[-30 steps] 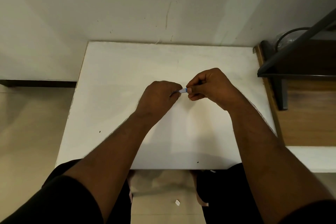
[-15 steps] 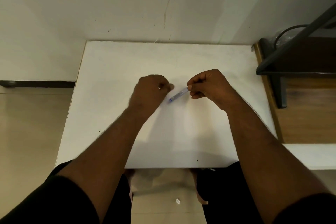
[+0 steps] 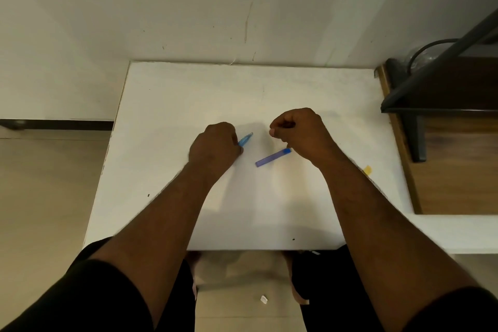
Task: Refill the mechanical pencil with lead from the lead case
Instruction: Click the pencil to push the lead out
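Observation:
A light blue mechanical pencil (image 3: 245, 139) sticks out of my left hand (image 3: 215, 147), tip pointing up and right; the fist hides the rest of it. A purple lead case (image 3: 272, 157) with a blue cap lies flat on the white table (image 3: 175, 105), between my hands and just below my right hand (image 3: 299, 131). My right hand hovers above the case with thumb and fingers pinched together. No lead is visible in it.
A small yellow scrap (image 3: 367, 170) lies near the table's right edge. A dark metal frame (image 3: 420, 105) and a wooden surface (image 3: 458, 170) stand to the right. The wall runs along the table's far edge. My legs sit under the near edge.
My right hand has let go of the lead case, which now lies on the table. My hands have moved apart, and the pencil tip now shows from my left hand.

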`<state>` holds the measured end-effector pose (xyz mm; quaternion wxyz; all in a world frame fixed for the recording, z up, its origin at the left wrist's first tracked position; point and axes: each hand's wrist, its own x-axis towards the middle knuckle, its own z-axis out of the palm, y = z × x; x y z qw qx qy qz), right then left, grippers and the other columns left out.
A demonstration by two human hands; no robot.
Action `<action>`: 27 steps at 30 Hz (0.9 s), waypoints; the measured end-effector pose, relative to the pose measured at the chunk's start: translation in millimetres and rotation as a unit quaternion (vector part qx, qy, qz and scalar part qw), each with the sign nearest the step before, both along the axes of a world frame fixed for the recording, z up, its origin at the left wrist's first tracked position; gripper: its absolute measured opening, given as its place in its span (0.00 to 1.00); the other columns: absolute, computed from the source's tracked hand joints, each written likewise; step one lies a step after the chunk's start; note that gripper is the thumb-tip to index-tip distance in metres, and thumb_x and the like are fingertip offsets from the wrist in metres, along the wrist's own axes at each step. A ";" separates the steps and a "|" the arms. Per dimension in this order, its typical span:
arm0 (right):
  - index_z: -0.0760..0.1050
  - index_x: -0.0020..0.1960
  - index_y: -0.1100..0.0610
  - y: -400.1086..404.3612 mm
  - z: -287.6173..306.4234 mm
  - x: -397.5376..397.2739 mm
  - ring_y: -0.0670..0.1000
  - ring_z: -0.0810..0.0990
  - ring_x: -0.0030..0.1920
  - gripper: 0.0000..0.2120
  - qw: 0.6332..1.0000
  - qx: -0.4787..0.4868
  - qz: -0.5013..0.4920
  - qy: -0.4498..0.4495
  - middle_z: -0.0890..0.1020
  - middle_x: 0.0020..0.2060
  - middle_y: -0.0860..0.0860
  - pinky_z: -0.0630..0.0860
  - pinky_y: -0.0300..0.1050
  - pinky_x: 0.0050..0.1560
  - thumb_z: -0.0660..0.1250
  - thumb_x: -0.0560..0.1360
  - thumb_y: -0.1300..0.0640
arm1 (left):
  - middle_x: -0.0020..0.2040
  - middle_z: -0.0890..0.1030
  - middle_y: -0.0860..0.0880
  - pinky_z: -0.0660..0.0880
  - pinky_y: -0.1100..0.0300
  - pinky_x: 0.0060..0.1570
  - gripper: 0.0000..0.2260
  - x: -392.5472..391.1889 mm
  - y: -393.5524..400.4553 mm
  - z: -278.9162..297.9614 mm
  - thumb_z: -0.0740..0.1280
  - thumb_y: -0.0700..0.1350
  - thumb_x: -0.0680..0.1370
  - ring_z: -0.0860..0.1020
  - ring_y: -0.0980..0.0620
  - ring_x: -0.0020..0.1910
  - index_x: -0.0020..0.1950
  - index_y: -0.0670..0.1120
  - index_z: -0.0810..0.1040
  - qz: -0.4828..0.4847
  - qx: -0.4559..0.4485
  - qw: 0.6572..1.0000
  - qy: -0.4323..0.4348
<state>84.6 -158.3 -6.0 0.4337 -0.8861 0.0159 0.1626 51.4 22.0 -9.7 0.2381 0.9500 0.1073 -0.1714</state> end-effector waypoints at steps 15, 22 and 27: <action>0.76 0.49 0.53 5.5 35.6 -1.1 0.52 0.82 0.41 0.11 0.847 0.493 -0.193 0.044 0.80 0.40 0.51 0.80 0.51 0.46 0.57 0.81 0.52 | 0.43 0.84 0.47 0.79 0.55 0.47 0.12 1.3 -19.7 24.4 0.64 0.51 0.78 0.82 0.51 0.39 0.50 0.44 0.82 0.165 -0.351 0.913 -0.124; 0.73 0.31 0.59 -0.3 49.7 -3.3 0.47 0.63 0.23 0.31 0.762 0.617 -0.175 0.095 0.68 0.21 0.50 0.58 0.39 0.28 0.51 0.77 0.35 | 0.44 0.84 0.45 0.80 0.52 0.48 0.13 -0.2 -26.0 16.7 0.63 0.50 0.79 0.83 0.46 0.42 0.51 0.43 0.82 0.188 -0.423 0.886 -0.002; 0.66 0.26 0.59 4.1 55.3 -5.7 0.46 0.55 0.21 0.29 0.758 0.624 -0.165 0.096 0.62 0.18 0.49 0.51 0.38 0.28 0.52 0.79 0.42 | 0.47 0.84 0.44 0.80 0.54 0.49 0.13 -0.5 -28.5 16.5 0.62 0.49 0.80 0.83 0.45 0.45 0.53 0.41 0.82 0.172 -0.412 0.894 0.029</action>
